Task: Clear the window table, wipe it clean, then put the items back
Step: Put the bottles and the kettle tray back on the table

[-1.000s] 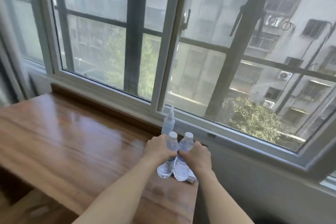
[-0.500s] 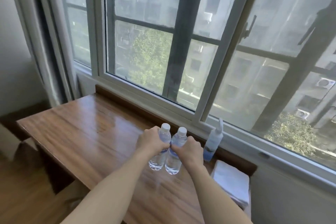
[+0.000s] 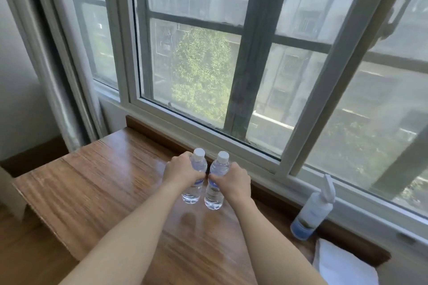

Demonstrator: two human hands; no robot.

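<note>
Two clear water bottles with white caps stand upright side by side over the wooden window table [image 3: 92,187]. My left hand [image 3: 181,170] grips the left bottle [image 3: 195,177] round its middle. My right hand [image 3: 232,179] grips the right bottle [image 3: 216,190] the same way. Both bottles are near the table's back edge, close to the window. I cannot tell whether their bases touch the tabletop or hang just above it.
A spray bottle [image 3: 311,211] with a blue base leans at the back right against the window sill. A folded white cloth [image 3: 342,264] lies at the table's right end. The window frame [image 3: 208,132] runs along the back.
Both hands have carried the two bottles leftward along the table, away from the spray bottle and the cloth. The bottles now stand slightly further apart.
</note>
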